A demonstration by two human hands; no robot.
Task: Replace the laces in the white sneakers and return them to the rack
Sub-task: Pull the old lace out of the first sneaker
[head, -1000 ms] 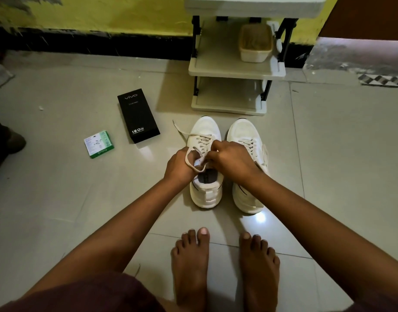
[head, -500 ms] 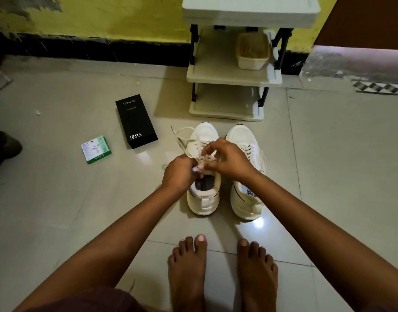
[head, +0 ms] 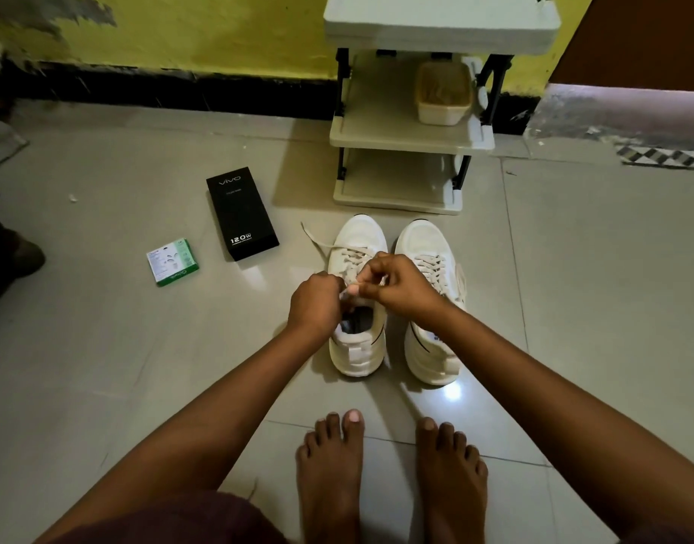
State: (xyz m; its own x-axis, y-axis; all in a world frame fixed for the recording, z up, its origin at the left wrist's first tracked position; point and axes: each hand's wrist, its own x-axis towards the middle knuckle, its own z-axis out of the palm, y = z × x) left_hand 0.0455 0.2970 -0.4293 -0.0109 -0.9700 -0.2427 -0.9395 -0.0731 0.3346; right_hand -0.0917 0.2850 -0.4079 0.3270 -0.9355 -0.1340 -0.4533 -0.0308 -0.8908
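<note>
Left hand [head: 317, 304] and right hand [head: 396, 280] pinch the lace [head: 347, 286] (left sneaker [head: 357, 308]).

Single view only, so no overlap between views is recorded. The camera is worn on the head and is aimed forward and steeply down at the tiled floor [head: 102, 386]. Wide-angle bending is seen at the frame edges. The bare feet [head: 388, 477] are caught at the bottom edge, close under the lens. The rack [head: 412, 143] and yellow wall [head: 219, 33] are framed at the top, farthest off.
</note>
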